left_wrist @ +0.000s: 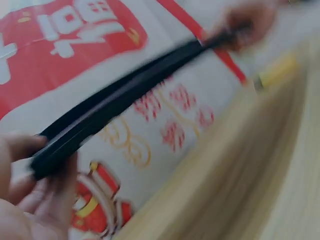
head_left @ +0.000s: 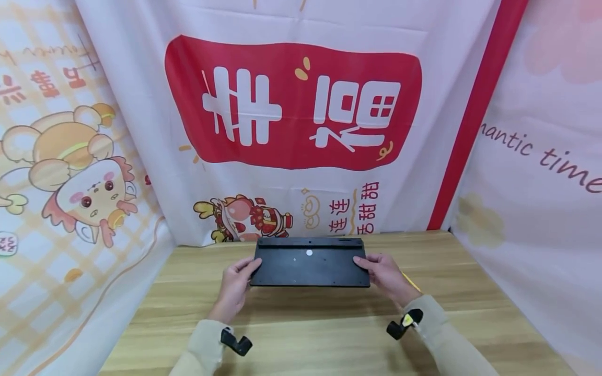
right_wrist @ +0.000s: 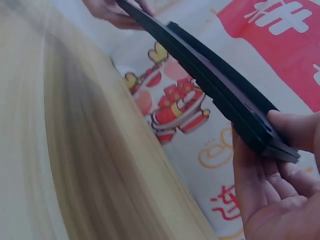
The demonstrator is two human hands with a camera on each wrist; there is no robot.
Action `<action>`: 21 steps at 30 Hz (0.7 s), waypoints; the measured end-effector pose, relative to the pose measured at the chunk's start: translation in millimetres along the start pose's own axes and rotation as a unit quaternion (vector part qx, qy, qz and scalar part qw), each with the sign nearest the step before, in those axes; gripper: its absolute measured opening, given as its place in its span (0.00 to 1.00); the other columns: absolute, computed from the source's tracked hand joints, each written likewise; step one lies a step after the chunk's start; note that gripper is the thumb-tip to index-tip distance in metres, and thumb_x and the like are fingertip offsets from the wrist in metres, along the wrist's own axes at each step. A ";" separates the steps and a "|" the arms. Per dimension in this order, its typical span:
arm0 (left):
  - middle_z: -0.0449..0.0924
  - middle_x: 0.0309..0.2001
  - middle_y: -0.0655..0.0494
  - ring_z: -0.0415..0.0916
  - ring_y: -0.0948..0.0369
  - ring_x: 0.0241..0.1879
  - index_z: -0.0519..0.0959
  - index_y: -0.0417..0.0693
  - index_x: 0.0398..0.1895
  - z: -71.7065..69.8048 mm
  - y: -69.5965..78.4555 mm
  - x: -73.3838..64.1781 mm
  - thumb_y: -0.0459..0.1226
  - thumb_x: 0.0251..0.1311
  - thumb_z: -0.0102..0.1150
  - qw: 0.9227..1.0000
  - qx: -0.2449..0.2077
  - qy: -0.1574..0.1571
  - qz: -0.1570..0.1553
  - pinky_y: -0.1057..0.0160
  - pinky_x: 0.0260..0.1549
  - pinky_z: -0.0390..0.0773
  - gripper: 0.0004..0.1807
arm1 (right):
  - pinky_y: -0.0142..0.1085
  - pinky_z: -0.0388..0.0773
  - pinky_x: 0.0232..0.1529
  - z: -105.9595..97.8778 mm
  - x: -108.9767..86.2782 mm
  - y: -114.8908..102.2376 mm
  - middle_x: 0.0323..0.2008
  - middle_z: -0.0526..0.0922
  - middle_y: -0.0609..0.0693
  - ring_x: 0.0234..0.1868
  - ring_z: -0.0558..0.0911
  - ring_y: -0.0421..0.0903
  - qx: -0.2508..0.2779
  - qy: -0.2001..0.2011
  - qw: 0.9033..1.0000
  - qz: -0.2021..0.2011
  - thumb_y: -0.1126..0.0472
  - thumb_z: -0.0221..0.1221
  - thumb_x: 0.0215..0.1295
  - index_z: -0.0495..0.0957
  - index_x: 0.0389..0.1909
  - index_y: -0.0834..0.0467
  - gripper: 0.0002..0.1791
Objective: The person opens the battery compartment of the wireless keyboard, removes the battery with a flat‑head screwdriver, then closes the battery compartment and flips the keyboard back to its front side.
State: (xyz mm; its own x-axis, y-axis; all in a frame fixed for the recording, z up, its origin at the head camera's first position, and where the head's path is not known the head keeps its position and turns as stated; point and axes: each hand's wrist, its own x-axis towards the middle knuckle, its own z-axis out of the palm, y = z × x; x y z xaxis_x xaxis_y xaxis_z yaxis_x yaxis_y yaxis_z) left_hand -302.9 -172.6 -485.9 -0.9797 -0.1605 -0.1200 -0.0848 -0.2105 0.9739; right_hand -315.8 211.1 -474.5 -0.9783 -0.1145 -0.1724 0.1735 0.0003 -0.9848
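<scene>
A slim black keyboard [head_left: 310,269] is held up over the wooden table, its plain underside with a raised bar and a small white round spot facing the head camera. At its left end my left hand [head_left: 233,287] grips the edge, thumb on the underside and fingers beneath. The right hand [head_left: 386,277] pinches the opposite end the same way. Seen edge-on in the right wrist view, the keyboard [right_wrist: 220,87] shows small key-like steps along its lower face. The left wrist view is blurred, with the keyboard [left_wrist: 120,95] slanting between both hands.
The wooden table [head_left: 301,339] meets a white printed cloth [head_left: 301,203] at the back. More patterned cloth hangs at the left [head_left: 28,282] and right [head_left: 531,224]. A yellow, dark-tipped object [left_wrist: 278,73] lies on the table beyond the right hand.
</scene>
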 end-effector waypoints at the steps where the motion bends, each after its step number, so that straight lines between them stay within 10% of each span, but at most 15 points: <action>1: 0.88 0.51 0.53 0.86 0.67 0.42 0.80 0.36 0.64 -4.1 -0.7 0.7 0.43 0.68 0.71 0.999 0.045 -0.006 -0.003 0.64 0.46 0.88 0.27 | 0.30 0.81 0.36 -3.3 -0.3 -1.4 0.34 0.84 0.47 0.32 0.79 0.40 -0.019 0.006 1.000 0.002 0.52 0.68 0.72 0.84 0.46 0.63 0.17; 5: 0.88 0.46 0.50 0.85 0.62 0.41 0.84 0.40 0.54 -14.3 -6.0 1.3 0.46 0.65 0.74 0.983 0.178 -0.037 -0.004 0.54 0.49 0.89 0.22 | 0.36 0.85 0.43 -12.2 -1.3 -1.4 0.54 0.79 0.59 0.42 0.81 0.47 -0.116 0.037 0.993 0.003 0.47 0.72 0.67 0.84 0.47 0.64 0.23; 10: 0.87 0.41 0.48 0.85 0.60 0.38 0.85 0.39 0.47 -17.3 -18.8 0.1 0.45 0.64 0.75 0.964 0.258 -0.066 0.007 0.53 0.45 0.90 0.18 | 0.57 0.74 0.73 -15.4 2.8 13.2 0.31 0.78 0.56 0.57 0.79 0.56 -0.244 0.070 0.967 -0.037 0.45 0.75 0.62 0.78 0.22 0.59 0.24; 14: 0.87 0.37 0.48 0.85 0.60 0.34 0.85 0.38 0.43 -16.0 -26.3 -0.3 0.41 0.64 0.75 0.955 0.288 -0.072 0.012 0.58 0.38 0.90 0.15 | 0.44 0.84 0.43 -13.3 5.7 26.0 0.14 0.62 0.44 0.30 0.76 0.47 -0.308 0.078 0.947 -0.033 0.47 0.75 0.62 0.67 0.15 0.54 0.30; 16: 0.87 0.34 0.50 0.84 0.61 0.32 0.86 0.39 0.42 -15.4 -29.6 0.9 0.40 0.65 0.74 0.949 0.307 -0.069 0.013 0.60 0.34 0.89 0.13 | 0.36 0.66 0.23 -10.9 6.0 29.5 0.13 0.61 0.42 0.19 0.67 0.43 -0.332 0.076 0.940 -0.018 0.47 0.75 0.63 0.68 0.14 0.53 0.29; 21: 0.83 0.28 0.52 0.81 0.61 0.26 0.86 0.40 0.35 -12.8 -36.3 3.7 0.39 0.68 0.71 0.934 0.348 -0.075 0.023 0.63 0.29 0.88 0.10 | 0.31 0.54 0.18 -6.3 7.9 34.3 0.12 0.61 0.42 0.15 0.61 0.40 -0.379 0.074 0.922 -0.013 0.47 0.74 0.64 0.67 0.11 0.51 0.30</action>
State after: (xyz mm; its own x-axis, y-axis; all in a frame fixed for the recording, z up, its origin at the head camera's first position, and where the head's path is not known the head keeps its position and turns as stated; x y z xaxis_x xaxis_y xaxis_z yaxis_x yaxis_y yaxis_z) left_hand -301.2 -177.9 -524.1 -0.9953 -0.0058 -0.0966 -0.0876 0.4796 0.8731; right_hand -318.3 216.5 -509.8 -0.9954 0.0138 -0.0946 0.0772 0.7004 -0.7096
